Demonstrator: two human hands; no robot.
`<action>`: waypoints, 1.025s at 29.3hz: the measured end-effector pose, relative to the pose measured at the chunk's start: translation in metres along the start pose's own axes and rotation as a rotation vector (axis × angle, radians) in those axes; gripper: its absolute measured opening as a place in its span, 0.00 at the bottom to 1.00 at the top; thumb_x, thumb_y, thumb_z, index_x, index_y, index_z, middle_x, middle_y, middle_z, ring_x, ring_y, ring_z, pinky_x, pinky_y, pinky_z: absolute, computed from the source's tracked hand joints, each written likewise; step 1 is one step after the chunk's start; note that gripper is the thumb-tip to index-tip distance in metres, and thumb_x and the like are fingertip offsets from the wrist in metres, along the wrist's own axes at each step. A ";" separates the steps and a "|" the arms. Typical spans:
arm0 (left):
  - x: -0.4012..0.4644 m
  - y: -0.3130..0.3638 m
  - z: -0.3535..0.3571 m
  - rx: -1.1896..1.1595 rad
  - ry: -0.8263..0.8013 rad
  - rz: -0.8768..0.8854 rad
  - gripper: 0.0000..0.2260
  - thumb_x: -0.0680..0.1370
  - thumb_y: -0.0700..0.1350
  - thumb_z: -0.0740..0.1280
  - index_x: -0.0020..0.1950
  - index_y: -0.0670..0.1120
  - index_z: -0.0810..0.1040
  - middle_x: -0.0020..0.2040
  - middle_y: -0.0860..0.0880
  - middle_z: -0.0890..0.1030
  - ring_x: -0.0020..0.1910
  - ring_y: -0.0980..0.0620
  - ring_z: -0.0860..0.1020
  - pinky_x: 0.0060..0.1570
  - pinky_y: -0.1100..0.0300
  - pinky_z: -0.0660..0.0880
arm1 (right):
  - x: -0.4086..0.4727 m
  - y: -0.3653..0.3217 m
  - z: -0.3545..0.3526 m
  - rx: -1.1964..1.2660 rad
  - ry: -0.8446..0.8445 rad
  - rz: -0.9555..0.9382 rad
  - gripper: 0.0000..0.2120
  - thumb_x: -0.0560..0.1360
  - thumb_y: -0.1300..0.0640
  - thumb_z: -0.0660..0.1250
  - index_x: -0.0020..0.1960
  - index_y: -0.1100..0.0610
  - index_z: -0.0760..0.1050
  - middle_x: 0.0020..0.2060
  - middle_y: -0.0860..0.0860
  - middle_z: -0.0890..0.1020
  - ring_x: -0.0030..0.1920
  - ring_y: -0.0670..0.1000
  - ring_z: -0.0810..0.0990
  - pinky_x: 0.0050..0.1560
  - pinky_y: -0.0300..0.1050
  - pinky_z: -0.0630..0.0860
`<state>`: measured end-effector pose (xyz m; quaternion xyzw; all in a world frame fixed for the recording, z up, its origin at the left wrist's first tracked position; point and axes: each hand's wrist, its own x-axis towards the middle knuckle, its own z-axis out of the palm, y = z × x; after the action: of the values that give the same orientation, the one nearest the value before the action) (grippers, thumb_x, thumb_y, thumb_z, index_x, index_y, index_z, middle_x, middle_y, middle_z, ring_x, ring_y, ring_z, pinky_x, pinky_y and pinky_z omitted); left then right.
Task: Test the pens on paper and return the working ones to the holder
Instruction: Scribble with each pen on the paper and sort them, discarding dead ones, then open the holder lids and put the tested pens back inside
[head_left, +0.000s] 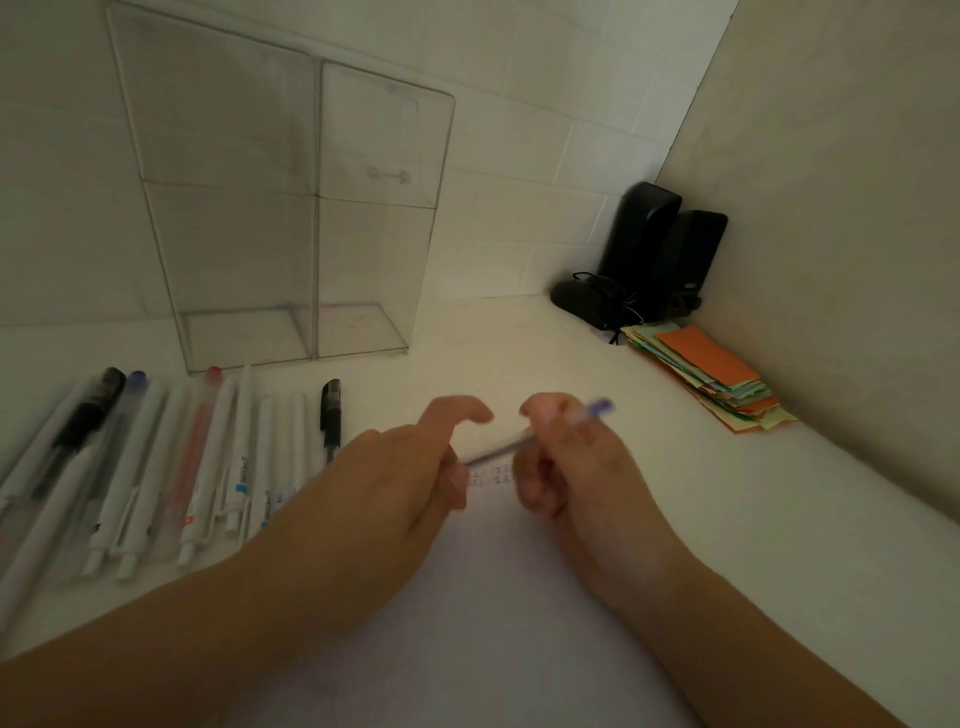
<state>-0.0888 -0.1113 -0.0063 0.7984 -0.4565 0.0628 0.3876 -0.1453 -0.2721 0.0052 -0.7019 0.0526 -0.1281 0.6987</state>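
Pen held between both hands, over the paper

We gripped the blue-capped pen (524, 439) in our right hand (563, 467), while our left hand (410, 467) pinched its lower end, probably to uncap it just above the paper (493, 597). Other pens (171, 467) lay in a row, left of the paper, before the clear holder (291, 208), awaiting tests.

Clear glossy plastic holder (291, 218), smooth white plastic pens (156, 467), matt white paper sheet (498, 597), coloured paper slips (711, 379), glossy black plastic speakers (660, 249)
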 end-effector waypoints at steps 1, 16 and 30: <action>0.003 0.000 -0.002 -0.016 0.016 -0.040 0.16 0.79 0.49 0.51 0.56 0.71 0.52 0.44 0.62 0.76 0.47 0.67 0.71 0.42 0.73 0.68 | 0.002 0.000 -0.004 -0.022 0.078 0.028 0.16 0.69 0.41 0.67 0.47 0.53 0.75 0.24 0.48 0.71 0.26 0.45 0.65 0.30 0.38 0.64; 0.002 -0.014 -0.016 0.668 -0.110 -0.322 0.17 0.79 0.53 0.48 0.55 0.51 0.73 0.50 0.50 0.75 0.50 0.51 0.71 0.52 0.57 0.68 | 0.005 0.008 -0.004 -0.367 0.085 -0.019 0.06 0.77 0.57 0.62 0.46 0.51 0.78 0.23 0.48 0.75 0.26 0.45 0.67 0.27 0.33 0.64; 0.007 -0.017 -0.078 0.292 -0.066 -0.391 0.11 0.77 0.54 0.59 0.53 0.53 0.76 0.47 0.53 0.76 0.49 0.54 0.72 0.51 0.58 0.70 | -0.005 0.019 0.007 -1.177 -0.188 -0.353 0.21 0.67 0.32 0.53 0.52 0.40 0.73 0.38 0.39 0.71 0.39 0.39 0.72 0.40 0.31 0.66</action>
<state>-0.0515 -0.0584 0.0416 0.9208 -0.2917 0.0254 0.2579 -0.1461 -0.2643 -0.0142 -0.9759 -0.0643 -0.1287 0.1643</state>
